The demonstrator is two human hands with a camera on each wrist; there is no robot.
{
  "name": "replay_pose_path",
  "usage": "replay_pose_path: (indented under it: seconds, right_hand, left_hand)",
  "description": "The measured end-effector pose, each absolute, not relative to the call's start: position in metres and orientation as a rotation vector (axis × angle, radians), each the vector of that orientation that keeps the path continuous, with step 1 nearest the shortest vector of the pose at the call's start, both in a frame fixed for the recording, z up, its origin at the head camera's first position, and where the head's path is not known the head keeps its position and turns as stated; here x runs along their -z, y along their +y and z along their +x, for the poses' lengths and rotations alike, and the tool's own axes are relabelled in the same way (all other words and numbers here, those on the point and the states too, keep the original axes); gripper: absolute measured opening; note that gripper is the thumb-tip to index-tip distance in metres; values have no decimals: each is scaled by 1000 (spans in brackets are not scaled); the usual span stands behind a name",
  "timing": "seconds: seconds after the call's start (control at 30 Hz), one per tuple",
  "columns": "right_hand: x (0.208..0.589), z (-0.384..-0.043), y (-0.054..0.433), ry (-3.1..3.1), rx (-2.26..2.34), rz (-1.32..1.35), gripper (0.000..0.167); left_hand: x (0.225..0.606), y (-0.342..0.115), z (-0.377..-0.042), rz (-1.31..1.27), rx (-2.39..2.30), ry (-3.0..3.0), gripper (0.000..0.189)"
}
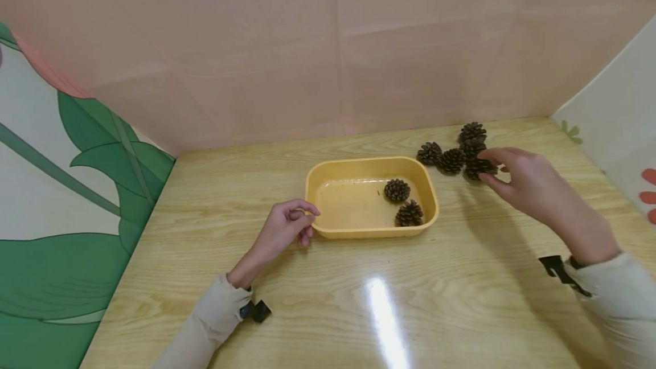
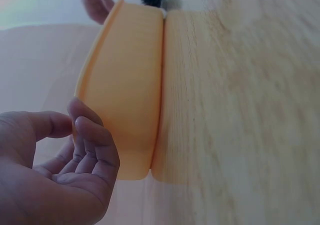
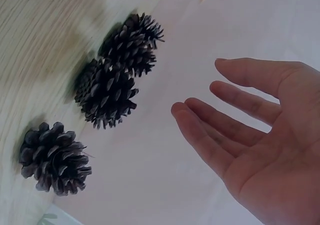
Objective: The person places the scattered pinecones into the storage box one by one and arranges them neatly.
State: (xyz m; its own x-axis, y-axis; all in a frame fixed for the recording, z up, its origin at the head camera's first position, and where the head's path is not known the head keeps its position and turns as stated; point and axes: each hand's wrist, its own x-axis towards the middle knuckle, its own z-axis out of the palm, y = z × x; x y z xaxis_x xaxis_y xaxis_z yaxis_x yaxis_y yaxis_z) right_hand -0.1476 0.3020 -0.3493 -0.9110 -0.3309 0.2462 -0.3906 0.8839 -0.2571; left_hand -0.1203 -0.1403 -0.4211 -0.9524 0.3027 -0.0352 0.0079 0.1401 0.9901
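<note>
A yellow plastic tray [image 1: 353, 232] sits on the table with two pine cones inside, one pine cone [image 1: 397, 191] just behind the other pine cone [image 1: 409, 214] at its right end. At the tray's front left corner my left hand [image 1: 284, 224] pinches the rim between thumb and fingers; the left wrist view shows the tray's side wall [image 2: 125, 85] beyond the fingertips. My right hand [image 1: 528, 181] hovers over a group of pine cones [image 1: 452, 161], thumb and fingers spread apart. Nothing is between them in the right wrist view, where a nearer pine cone [image 3: 55, 159] lies apart from the others.
The wooden table [image 1: 246, 187] meets a pinkish covered wall [image 1: 256, 73] at the back. A panel with painted green leaves [image 1: 41, 278] stands on the left, and a white panel [image 1: 615, 124] on the right. Light glares off the table's front.
</note>
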Motion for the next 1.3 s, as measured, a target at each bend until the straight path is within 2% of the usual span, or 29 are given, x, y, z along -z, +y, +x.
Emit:
replay_pose_path:
  seconds: [1.3]
  right_hand:
    - [379, -173, 361, -3065, -344, 458, 46]
  left_hand:
    - [422, -141, -121, 317, -1898, 2190, 18]
